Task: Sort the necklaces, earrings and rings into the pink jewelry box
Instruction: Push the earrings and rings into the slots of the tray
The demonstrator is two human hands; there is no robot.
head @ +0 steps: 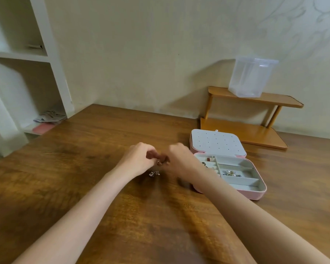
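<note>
The pink jewelry box [255, 195] lies open on the wooden table [84, 168], right of centre, its white dotted lid [217, 142] folded back. Pearl pieces [231, 173] lie in a middle compartment and small items [208, 161] in the left slots. My left hand [136, 159] and my right hand [181, 159] meet just left of the box, fingers curled, and pinch a small gold-coloured jewelry piece [160, 162] between them. A small silver piece [154, 173] lies on the table just below my left hand. The image is blurred, so the pinched item's type is unclear.
A low two-tier wooden stand [255, 100] is behind the box against the wall, with a clear plastic container [250, 77] on its top tier. White shelves [27, 58] holding papers rise at the left beyond the table edge.
</note>
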